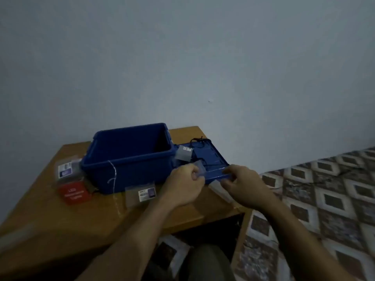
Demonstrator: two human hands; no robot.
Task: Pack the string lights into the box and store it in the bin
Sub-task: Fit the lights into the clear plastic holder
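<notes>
Left hand (183,184): fingers curled, pinching a small clear plastic box (198,168) just above the knuckles. Right hand (244,185): close beside it, fingers curled over the near edge of the blue lid (211,157). Blur hides whether they grip anything.

Blue bin (125,171): open, just beyond and left of the left hand. A thin string-light wire (113,173) hangs over its front wall.

Second clear box (183,154): beyond the left hand, between bin and lid. Labelled clear box (140,194): flat on the worktop (60,216), left of the left wrist. Red LED lights box (74,193): farther left.
</notes>
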